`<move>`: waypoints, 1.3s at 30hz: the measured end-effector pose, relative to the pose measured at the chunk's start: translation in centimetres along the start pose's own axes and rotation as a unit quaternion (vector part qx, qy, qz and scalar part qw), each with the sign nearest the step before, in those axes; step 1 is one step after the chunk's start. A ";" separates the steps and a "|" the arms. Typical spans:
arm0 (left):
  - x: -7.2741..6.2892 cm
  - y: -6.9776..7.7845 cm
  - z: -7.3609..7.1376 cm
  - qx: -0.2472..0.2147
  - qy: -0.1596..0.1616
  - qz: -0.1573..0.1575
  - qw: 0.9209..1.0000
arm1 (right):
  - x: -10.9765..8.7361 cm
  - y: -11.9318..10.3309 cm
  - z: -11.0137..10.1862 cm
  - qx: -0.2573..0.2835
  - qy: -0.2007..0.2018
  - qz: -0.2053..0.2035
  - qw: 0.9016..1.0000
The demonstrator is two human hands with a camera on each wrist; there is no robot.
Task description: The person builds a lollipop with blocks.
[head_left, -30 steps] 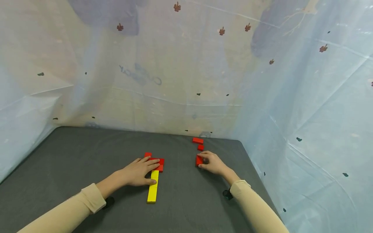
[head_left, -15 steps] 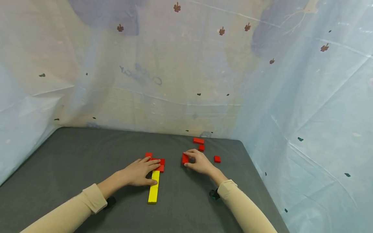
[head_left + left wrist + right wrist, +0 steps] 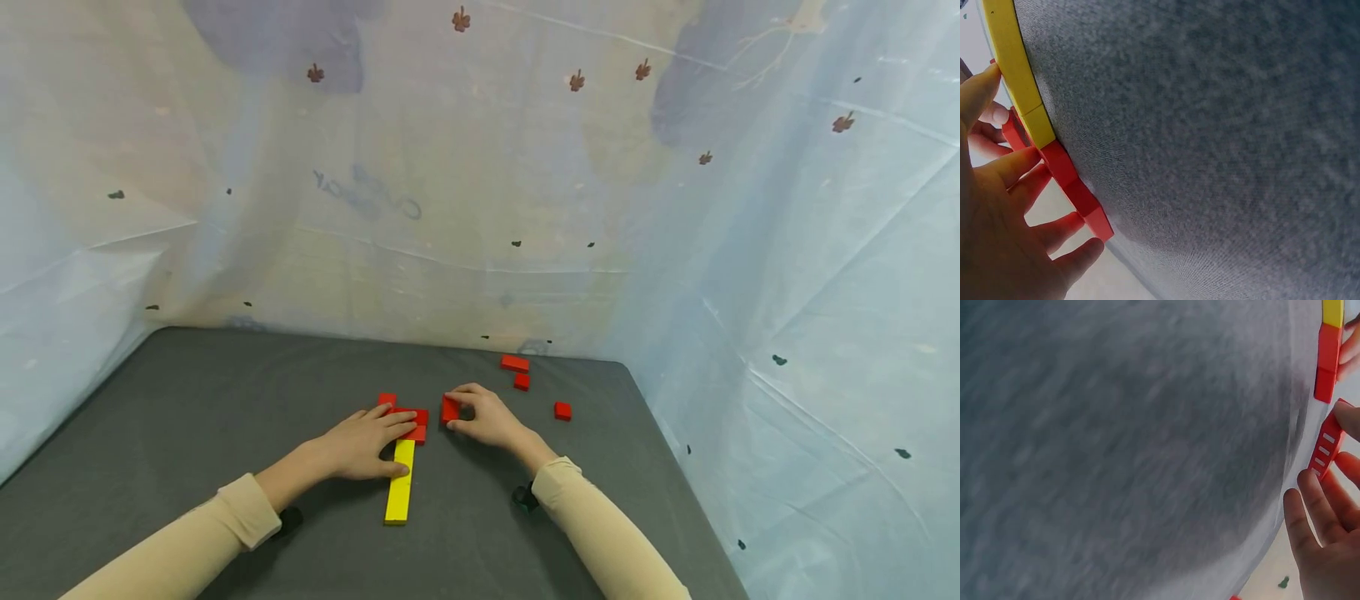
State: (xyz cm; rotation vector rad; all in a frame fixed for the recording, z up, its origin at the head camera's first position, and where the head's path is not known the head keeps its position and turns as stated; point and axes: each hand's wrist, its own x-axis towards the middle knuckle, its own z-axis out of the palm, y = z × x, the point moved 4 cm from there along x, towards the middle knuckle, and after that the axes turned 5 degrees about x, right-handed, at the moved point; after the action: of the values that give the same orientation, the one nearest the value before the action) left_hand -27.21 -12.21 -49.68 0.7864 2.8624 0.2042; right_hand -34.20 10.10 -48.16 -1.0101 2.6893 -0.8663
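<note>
My left hand [image 3: 360, 446] lies with spread, straight fingers on a group of red blocks [image 3: 422, 419]. Its thumb touches a long yellow block [image 3: 398, 500], which extends from the red group toward me. The left wrist view shows the yellow block [image 3: 1013, 62] end to end with the red blocks [image 3: 1060, 165]. To the right of that group, my right hand [image 3: 491, 419] pinches another red block [image 3: 449, 410] between thumb and fingers, a small gap from the group. In the right wrist view, this held block [image 3: 1326, 442] has a row of pale slots along one side.
Two loose red blocks, a longer one [image 3: 514, 363] and a short one [image 3: 522, 382], lie toward the back edge. A third small red block [image 3: 562, 411] is right of my right hand. Patterned plastic sheeting [image 3: 420, 292] hangs behind the dark grey cloth-covered table [image 3: 247, 375].
My right hand has moved left with the red block, close to the red group. A small red block is now visible where that hand was. The left hand stays in place.
</note>
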 end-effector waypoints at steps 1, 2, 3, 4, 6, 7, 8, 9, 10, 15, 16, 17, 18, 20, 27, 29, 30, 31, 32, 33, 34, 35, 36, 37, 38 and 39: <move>0.0 0.0 0.0 0.000 0.000 -0.001 1.000 | 0.1 -0.2 0.1 -0.003 -0.002 -0.001 1.000; 0.0 0.0 0.0 0.000 0.000 -0.001 1.000 | 0.3 -0.3 0.2 -0.006 -0.005 -0.001 1.000; 0.0 0.1 0.0 -0.001 0.000 -0.001 1.000 | 0.4 -0.5 0.4 -0.010 -0.006 -0.003 1.000; 0.0 0.1 0.0 -0.002 0.001 -0.001 1.000 | 0.6 -0.6 0.5 -0.015 -0.009 -0.003 1.000; 0.0 0.1 0.0 -0.003 0.001 0.001 1.000 | 0.9 -0.7 0.8 -0.022 -0.016 -0.001 1.000; 0.0 0.1 -0.1 -0.004 0.002 0.002 1.000 | 1.0 -0.8 0.9 -0.023 -0.019 0.000 1.000; 0.0 0.1 -0.1 -0.005 0.002 0.003 1.000 | 1.2 -0.9 1.0 -0.024 -0.021 0.000 0.999; 0.0 0.1 -0.1 -0.005 0.003 0.004 1.000 | 1.3 -1.0 1.1 -0.026 -0.023 0.001 0.999; 0.0 0.1 -0.1 -0.004 0.003 0.004 1.000 | 1.3 -1.1 1.3 -0.027 -0.025 0.004 0.999; 0.0 0.0 0.0 -0.003 0.004 0.009 1.000 | 1.5 -1.4 1.6 -0.047 -0.025 0.012 0.999; 0.0 0.0 0.1 -0.003 0.004 0.009 1.000 | 1.6 -1.5 1.6 -0.051 -0.025 0.013 0.998; 0.0 0.0 0.1 -0.004 0.004 0.010 1.000 | 1.6 -1.5 1.6 -0.055 -0.025 0.015 0.998; 0.0 0.0 0.1 -0.005 0.004 0.010 1.000 | 1.6 -1.6 1.7 -0.056 -0.025 0.017 0.998; 0.0 0.0 0.0 -0.007 0.003 0.010 1.000 | 1.6 -1.8 1.7 -0.060 -0.024 0.018 0.998; -0.2 0.0 -0.1 -0.012 0.007 0.015 1.000 | 1.9 -1.9 2.0 -0.075 -0.028 0.028 0.996; -0.3 0.0 -0.1 -0.011 0.008 0.016 1.000 | 1.9 -1.9 2.1 -0.075 -0.029 0.029 0.996; -0.3 0.0 -0.1 -0.011 0.008 0.016 1.000 | 1.9 -2.0 2.1 -0.073 -0.029 0.030 0.996; -0.3 -0.1 -0.1 -0.011 0.008 0.016 1.000 | 1.9 -2.0 2.1 -0.073 -0.029 0.031 0.996; -0.3 -0.1 0.0 -0.012 0.008 0.016 1.000 | 1.9 -2.1 2.1 -0.072 -0.030 0.032 0.996; -0.3 -0.1 0.0 -0.014 0.007 0.016 1.000 | 1.9 -2.0 2.1 -0.073 -0.031 0.033 0.996; -0.3 -0.1 0.0 -0.014 0.007 0.015 1.000 | 1.9 -2.0 2.2 -0.074 -0.031 0.033 0.996; -0.4 -0.1 0.0 -0.015 0.006 0.015 1.000 | 1.9 -2.0 2.2 -0.075 -0.031 0.034 0.996; -0.4 -0.1 0.0 -0.016 0.006 0.014 1.000 | 2.0 -2.0 2.2 -0.076 -0.030 0.034 0.996; -0.3 -0.1 0.0 -0.017 0.006 0.015 1.000 | 1.9 -2.0 2.2 -0.077 -0.030 0.034 0.996; -0.3 -0.1 0.0 -0.017 0.005 0.014 1.000 | 1.9 -2.0 2.3 -0.078 -0.030 0.035 0.996; -0.3 -0.1 0.0 -0.016 0.005 0.014 1.000 | 1.9 -2.0 2.3 -0.078 -0.030 0.034 0.996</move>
State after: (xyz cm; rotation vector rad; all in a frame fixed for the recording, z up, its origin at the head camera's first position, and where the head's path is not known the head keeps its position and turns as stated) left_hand -26.97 -12.47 -49.70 0.8232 2.8518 0.2585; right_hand -33.84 6.58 -48.80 -0.9507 2.7582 -0.6119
